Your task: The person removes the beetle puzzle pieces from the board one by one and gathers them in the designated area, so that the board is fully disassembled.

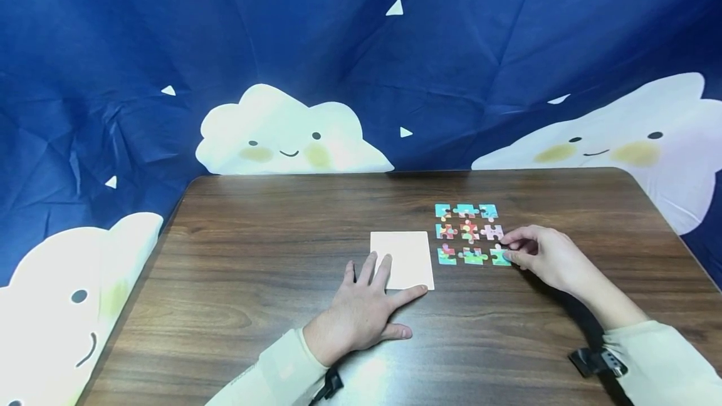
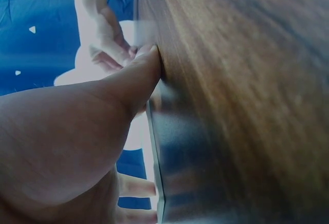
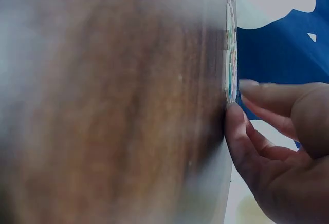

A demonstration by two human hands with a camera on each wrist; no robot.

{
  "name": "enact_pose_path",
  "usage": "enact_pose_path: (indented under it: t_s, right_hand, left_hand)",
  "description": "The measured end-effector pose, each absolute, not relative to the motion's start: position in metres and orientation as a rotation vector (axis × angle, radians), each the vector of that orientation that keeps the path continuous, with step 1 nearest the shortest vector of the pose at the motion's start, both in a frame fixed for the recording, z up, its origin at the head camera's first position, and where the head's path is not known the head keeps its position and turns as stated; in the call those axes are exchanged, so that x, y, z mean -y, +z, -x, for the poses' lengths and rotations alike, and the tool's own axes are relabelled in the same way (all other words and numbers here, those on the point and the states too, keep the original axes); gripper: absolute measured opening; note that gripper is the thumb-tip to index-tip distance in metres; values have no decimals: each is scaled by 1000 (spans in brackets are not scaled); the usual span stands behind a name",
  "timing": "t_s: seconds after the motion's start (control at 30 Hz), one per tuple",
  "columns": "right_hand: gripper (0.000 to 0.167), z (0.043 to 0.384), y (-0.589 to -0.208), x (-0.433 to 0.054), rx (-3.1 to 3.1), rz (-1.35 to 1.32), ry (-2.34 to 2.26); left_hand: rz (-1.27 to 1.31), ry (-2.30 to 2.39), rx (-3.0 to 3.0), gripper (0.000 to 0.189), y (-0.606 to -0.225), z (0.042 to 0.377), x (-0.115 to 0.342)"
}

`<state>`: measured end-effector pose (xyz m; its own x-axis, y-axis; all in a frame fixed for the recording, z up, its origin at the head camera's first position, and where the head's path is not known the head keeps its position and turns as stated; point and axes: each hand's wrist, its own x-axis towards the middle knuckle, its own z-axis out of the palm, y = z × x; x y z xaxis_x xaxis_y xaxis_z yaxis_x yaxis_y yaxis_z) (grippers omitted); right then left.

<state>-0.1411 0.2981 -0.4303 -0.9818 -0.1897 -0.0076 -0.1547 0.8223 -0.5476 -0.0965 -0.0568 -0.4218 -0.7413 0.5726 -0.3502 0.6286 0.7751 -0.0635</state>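
Note:
My left hand (image 1: 361,312) lies with its fingers spread, several fingertips on a blank white square board (image 1: 407,259); its thumb touches the tabletop. To the right of the board, puzzle pieces form three spaced rows of three. My right hand (image 1: 549,259) is at the right end of the bottom row, its thumb tip at the outer edge of a green-and-blue puzzle piece (image 1: 499,255). The index fingertip is close beside the pink puzzle piece (image 1: 492,232) just above. In the right wrist view, a gap separates the thumb (image 3: 236,118) from the index finger (image 3: 267,94).
Blue, teal and red puzzle pieces such as the top middle piece (image 1: 465,210) and the central piece (image 1: 469,231) lie flat. The brown wooden table (image 1: 254,255) ends at a blue cloth (image 1: 316,30) with white clouds. Small black cameras (image 1: 598,362) sit at both wrists.

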Motion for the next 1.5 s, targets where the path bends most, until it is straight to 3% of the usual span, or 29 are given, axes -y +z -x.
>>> enact_pose_path:
  t_s: [0.17, 1.5]
  right_hand:
    - [30, 138, -431, -295, -2912, 278, -839]
    - [24, 137, -430, -296, -2953, 285, -881]
  left_hand:
    - [-916, -246, -2663, 76, -421, 97, 57]
    - [-953, -235, -2722, 78, -420, 95, 57]
